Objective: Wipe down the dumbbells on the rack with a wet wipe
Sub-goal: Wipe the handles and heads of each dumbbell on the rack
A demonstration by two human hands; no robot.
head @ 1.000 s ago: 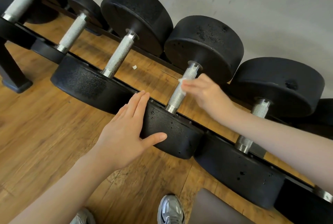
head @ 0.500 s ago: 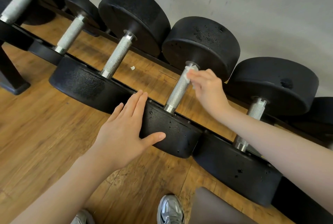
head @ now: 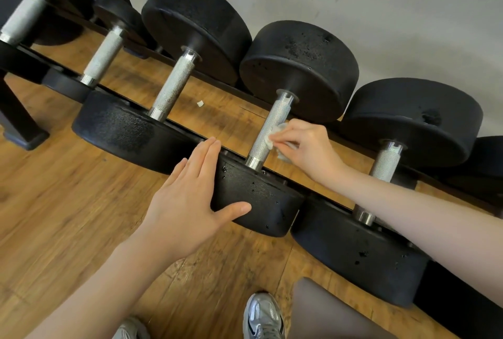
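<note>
Right hand [head: 304, 148] pinching crumpled wet wipe [head: 275, 138] against knurled handle [head: 268, 131] of middle dumbbell [head: 285, 120] on rack [head: 16, 109]. Left hand [head: 187, 202] flat, fingers straight, pressed on near weight head [head: 258, 202], thumb spread. Small scrap [head: 200, 103], possibly paper, on wooden floor [head: 54, 216].

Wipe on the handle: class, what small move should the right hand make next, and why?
Probably slide the wipe down the handle toward its near collar. The right hand pinches the wipe against the handle's middle, so the lower stretch seems not yet covered in this pass, while the left hand rests flat on the near weight, steadying it.
</note>
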